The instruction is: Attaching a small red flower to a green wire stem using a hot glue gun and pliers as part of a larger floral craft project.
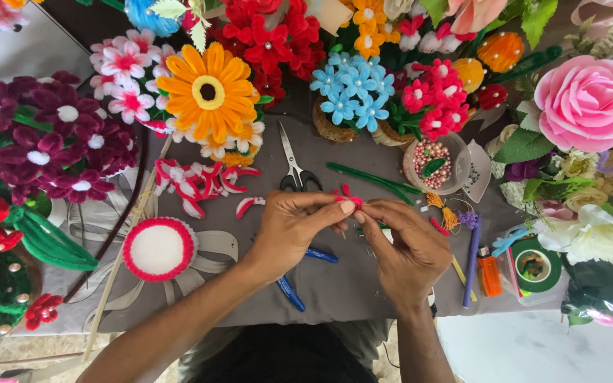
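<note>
Craft worktable crowded with handmade pipe-cleaner flowers, scissors, beads

Scissors behind hands, lighter at right

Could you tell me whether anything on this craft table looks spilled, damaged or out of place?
Nothing stands out. The beads sit inside their clear cup, the scissors lie flat, and the loose red-and-white petals lie in a pile. Both hands pinch a small red flower.

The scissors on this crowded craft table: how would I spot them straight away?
Find the big orange sunflower at the top. Just to its right, on the grey cloth, the scissors lie above the left hand. They are the only metal thing there, with black handles.
</note>
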